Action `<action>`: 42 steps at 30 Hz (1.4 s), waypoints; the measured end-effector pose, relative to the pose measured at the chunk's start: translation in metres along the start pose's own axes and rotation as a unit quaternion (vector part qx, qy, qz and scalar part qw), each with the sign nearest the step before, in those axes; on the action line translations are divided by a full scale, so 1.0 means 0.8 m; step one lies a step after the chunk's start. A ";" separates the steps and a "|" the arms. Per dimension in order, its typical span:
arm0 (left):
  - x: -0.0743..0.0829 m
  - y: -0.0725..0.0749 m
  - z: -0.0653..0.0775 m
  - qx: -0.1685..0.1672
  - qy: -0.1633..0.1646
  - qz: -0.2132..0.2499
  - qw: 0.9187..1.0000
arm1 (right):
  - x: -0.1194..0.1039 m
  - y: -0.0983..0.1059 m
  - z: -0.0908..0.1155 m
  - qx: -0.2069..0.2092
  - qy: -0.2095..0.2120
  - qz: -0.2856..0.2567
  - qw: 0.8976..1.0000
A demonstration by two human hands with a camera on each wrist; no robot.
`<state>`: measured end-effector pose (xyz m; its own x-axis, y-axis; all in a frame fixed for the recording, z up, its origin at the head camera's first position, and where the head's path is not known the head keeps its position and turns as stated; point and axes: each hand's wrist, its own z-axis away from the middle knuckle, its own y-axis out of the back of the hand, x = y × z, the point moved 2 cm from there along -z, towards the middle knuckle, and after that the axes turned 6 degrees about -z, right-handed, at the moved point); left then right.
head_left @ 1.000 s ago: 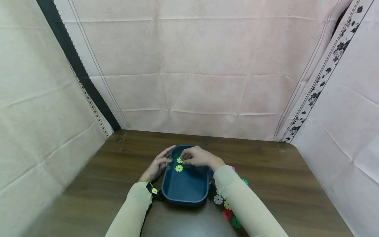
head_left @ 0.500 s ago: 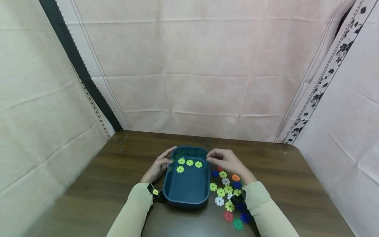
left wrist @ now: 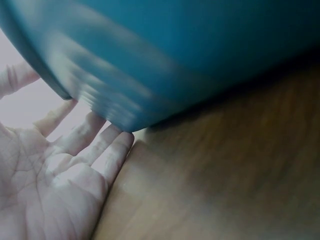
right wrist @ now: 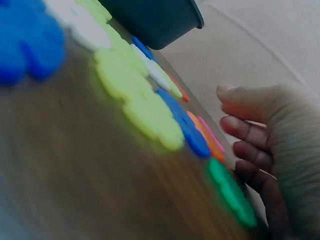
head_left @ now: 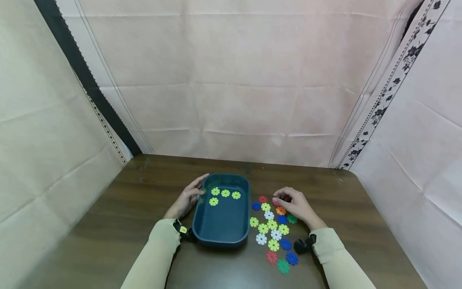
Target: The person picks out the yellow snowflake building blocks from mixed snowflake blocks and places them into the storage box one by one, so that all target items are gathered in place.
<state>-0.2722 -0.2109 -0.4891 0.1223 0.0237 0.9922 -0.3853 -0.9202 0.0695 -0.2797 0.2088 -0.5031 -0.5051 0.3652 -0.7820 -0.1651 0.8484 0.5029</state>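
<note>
My left hand (head_left: 187,200) rests against the left side of a dark blue tray (head_left: 221,228). In the left wrist view its fingers (left wrist: 117,150) lie fairly straight and touch the tray's outer wall. Inside the tray, near the far end, lie several yellow-green flower-shaped discs (head_left: 225,193). Over to the right, my right hand (head_left: 294,202) hovers by a pink flower-shaped disc (head_left: 276,203), partly covered in the head view. Its fingers are loosely bent. No disc shows between them in the right wrist view, where an orange disc (right wrist: 204,136) and a green disc (right wrist: 231,192) lie close by.
Loose flower-shaped discs lie right of the tray: white (head_left: 261,239), blue (head_left: 292,258), red (head_left: 272,257), green (head_left: 283,266) and yellow-green (head_left: 273,245). They rest on a brown wooden table (head_left: 346,233). Pale cloth (head_left: 245,112) hangs behind and at both sides.
My right hand has moved from inside the tray, past its right rim, to the loose discs. The discs in the tray that it covered now show. My left hand stays at the tray.
</note>
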 end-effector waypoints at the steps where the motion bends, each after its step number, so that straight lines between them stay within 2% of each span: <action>1: 0.000 0.002 0.000 0.001 -0.001 0.000 1.000 | 0.000 -0.003 -0.002 -0.006 0.014 0.011 1.000; 5: 0.000 0.005 0.004 0.006 0.001 -0.003 1.000 | -0.003 -0.018 -0.008 -0.025 0.051 0.048 0.997; 7: -0.001 0.006 0.006 0.004 -0.001 -0.001 1.000 | -0.005 -0.024 -0.009 -0.031 0.054 0.065 0.996; 19: 0.002 0.008 0.002 0.005 -0.003 -0.007 1.000 | -0.009 -0.032 -0.015 -0.033 0.001 0.085 0.996; 29: -0.002 0.005 0.003 0.004 0.000 -0.005 1.000 | -0.010 -0.033 -0.008 -0.034 -0.001 0.091 0.995; 42: 0.001 0.001 -0.002 -0.001 -0.006 -0.006 1.000 | -0.010 -0.026 -0.008 -0.033 -0.020 0.058 0.998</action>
<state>-0.2740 -0.2112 -0.4880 0.1368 0.0296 0.9902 -0.3857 -0.9191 0.0807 -0.2776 0.1862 -0.5048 -0.4899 0.4762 -0.7302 -0.1638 0.7724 0.6136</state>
